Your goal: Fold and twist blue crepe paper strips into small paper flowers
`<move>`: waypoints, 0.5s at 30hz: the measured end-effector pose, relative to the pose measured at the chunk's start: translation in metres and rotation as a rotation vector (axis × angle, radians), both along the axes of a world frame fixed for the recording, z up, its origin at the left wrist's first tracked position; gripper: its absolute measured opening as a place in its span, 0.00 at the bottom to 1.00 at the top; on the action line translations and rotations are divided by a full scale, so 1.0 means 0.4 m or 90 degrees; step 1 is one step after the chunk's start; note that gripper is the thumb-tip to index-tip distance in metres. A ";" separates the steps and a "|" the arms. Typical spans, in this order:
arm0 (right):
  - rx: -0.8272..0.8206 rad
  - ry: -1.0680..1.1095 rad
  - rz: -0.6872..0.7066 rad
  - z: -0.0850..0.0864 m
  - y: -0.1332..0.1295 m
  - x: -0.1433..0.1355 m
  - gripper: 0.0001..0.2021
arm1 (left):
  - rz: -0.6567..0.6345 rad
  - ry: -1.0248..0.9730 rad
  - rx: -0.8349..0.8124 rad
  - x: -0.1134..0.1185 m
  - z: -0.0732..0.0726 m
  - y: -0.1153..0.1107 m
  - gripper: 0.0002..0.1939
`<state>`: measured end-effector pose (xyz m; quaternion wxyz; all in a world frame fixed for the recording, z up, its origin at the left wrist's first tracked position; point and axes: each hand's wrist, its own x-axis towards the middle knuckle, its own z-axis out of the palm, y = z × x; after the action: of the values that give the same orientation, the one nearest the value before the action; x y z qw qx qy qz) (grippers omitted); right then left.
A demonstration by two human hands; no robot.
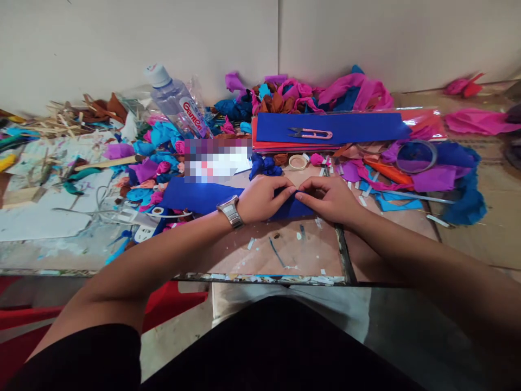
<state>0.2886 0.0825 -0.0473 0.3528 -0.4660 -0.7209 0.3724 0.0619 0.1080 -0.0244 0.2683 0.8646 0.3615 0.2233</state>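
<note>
A strip of dark blue crepe-like paper (199,196) stretches across the table from the left to under both hands. My left hand (264,198), below a metal wristwatch (230,212), pinches the strip's upper edge between thumb and fingers. Close beside it, my right hand (331,200) pinches the same edge, the fingertips of both hands almost meeting. Just beyond the hands lie a crumpled dark blue paper flower (265,166) and a roll of tape (297,162). Small pink-handled thread snips (311,133) rest on a folded blue sheet (354,126) farther back.
A clear bottle (177,103) with a white cap leans at the back left. Colourful paper scraps (358,89) heap against the wall. A power strip (146,231) and cable lie left; a larger tape roll (415,156) sits right. White bits litter the table's front edge (277,279).
</note>
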 end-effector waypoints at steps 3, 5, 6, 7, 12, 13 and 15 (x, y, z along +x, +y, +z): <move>0.042 -0.037 -0.016 0.002 0.007 0.008 0.12 | -0.022 -0.033 -0.004 -0.002 -0.013 0.016 0.19; 0.072 -0.060 -0.027 0.001 0.014 0.015 0.11 | -0.004 -0.028 0.022 -0.007 -0.027 0.025 0.17; 0.082 -0.068 -0.030 0.000 0.017 0.018 0.11 | 0.005 -0.023 0.034 -0.009 -0.034 0.027 0.17; 0.088 -0.076 -0.031 -0.001 0.019 0.020 0.11 | 0.012 -0.026 0.046 -0.011 -0.041 0.026 0.16; 0.082 -0.090 0.016 -0.009 0.014 0.015 0.12 | 0.035 -0.100 0.124 -0.011 -0.058 -0.006 0.15; 0.080 -0.088 0.028 -0.009 0.012 0.013 0.12 | 0.033 -0.098 0.134 -0.010 -0.059 -0.011 0.15; 0.078 -0.082 0.042 -0.009 0.009 0.009 0.13 | 0.033 -0.089 0.133 -0.009 -0.060 -0.016 0.14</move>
<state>0.2923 0.0863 -0.0510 0.3212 -0.4427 -0.7785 0.3080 0.0585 0.1017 -0.0483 0.1952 0.8605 0.3391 0.3262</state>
